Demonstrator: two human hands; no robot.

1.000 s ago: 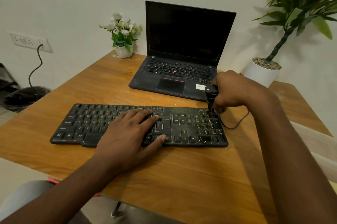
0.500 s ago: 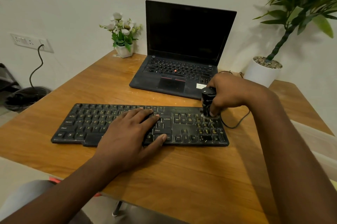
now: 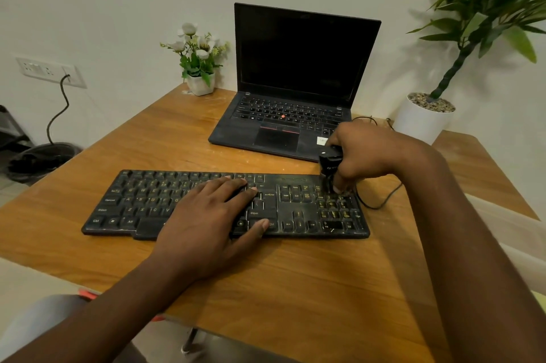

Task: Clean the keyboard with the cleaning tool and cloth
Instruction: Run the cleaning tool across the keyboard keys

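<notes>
A dusty black keyboard [image 3: 141, 203] lies across the wooden table [image 3: 295, 288]. My left hand [image 3: 212, 224] rests flat on its middle keys, fingers straight. My right hand [image 3: 363, 153] grips a small black cleaning tool [image 3: 330, 164] upright, its lower end touching the number pad at the keyboard's right end. No cloth is in view.
An open black laptop [image 3: 295, 96] stands behind the keyboard. A small white flower pot [image 3: 201, 83] sits at the table's back left, a large potted plant [image 3: 422, 120] at the back right. A black cable [image 3: 384, 200] runs off the keyboard's right side.
My right hand has shifted the tool slightly left and down onto the number pad. The left hand has stayed in place on the keys.
</notes>
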